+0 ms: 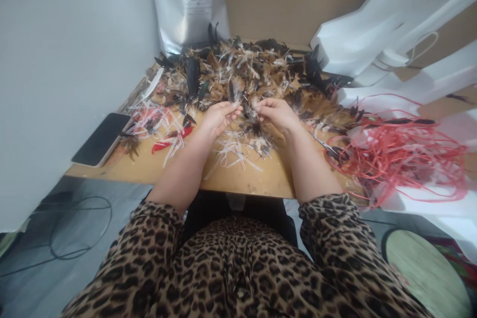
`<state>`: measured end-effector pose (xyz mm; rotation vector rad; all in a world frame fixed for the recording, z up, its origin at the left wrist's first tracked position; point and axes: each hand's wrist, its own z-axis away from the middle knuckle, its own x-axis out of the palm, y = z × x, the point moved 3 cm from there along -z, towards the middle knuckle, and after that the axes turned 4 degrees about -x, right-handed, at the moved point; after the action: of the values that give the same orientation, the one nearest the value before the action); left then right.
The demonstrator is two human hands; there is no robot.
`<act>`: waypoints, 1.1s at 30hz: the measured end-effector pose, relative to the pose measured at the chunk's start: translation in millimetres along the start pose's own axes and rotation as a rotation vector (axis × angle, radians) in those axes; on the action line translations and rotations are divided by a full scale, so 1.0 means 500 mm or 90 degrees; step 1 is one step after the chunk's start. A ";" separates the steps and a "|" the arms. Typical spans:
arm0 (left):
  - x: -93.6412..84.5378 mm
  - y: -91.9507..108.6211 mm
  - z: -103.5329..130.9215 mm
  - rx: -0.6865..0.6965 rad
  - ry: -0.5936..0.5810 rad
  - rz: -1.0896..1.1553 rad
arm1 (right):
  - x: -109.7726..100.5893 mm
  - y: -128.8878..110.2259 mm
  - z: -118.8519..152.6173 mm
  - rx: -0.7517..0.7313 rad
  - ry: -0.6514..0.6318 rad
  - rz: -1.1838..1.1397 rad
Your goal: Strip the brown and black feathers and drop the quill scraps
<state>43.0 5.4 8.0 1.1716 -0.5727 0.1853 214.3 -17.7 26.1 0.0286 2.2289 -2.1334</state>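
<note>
My left hand (220,116) pinches a small dark-tipped feather (235,90) between thumb and fingers, above the near side of the pile. Just to its right, my right hand (276,113) is closed in a pinch at a pale, fluffy feather (255,101). The hands are slightly apart. Behind them spreads a heap of brown and black feathers (246,62). Below the hands, white strips (236,151) lie loose on the wooden table (261,181).
A phone (101,139) lies at the table's left edge. Scissors (323,144) rest right of my right forearm, beside tangled red ribbon (406,159). At the back stands a silver bag (192,15); white plastic wrapping (354,35) is at the right. Red feathers (161,146) lie left.
</note>
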 end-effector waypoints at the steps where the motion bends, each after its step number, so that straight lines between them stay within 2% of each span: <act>1: 0.000 -0.003 -0.001 -0.011 -0.009 -0.005 | 0.006 0.002 -0.002 -0.004 0.017 -0.050; 5: 0.002 -0.015 -0.002 -0.036 -0.050 -0.023 | 0.030 0.018 -0.009 -0.027 0.064 -0.146; 10: 0.006 -0.019 0.000 -0.053 -0.082 -0.019 | 0.049 0.033 -0.013 -0.099 0.109 -0.091; 16: 0.008 -0.017 0.001 -0.065 -0.078 -0.015 | 0.064 0.029 -0.006 -0.148 0.108 0.035; 23: 0.010 -0.017 0.005 -0.056 -0.073 -0.020 | 0.072 0.034 -0.009 -0.170 0.132 0.030; 26: 0.008 -0.014 0.004 -0.035 -0.057 -0.032 | 0.065 0.030 -0.010 -0.176 0.118 0.042; 29: -0.001 -0.007 -0.003 0.009 -0.025 -0.028 | 0.044 0.023 -0.009 -0.156 0.086 0.142; 33: -0.018 0.001 -0.016 0.060 0.007 0.006 | 0.019 0.010 -0.003 -0.150 0.021 0.420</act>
<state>37.9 14.2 1.7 1.2585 -0.5656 0.2285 205.0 -16.4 20.5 0.6855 2.0679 -1.5244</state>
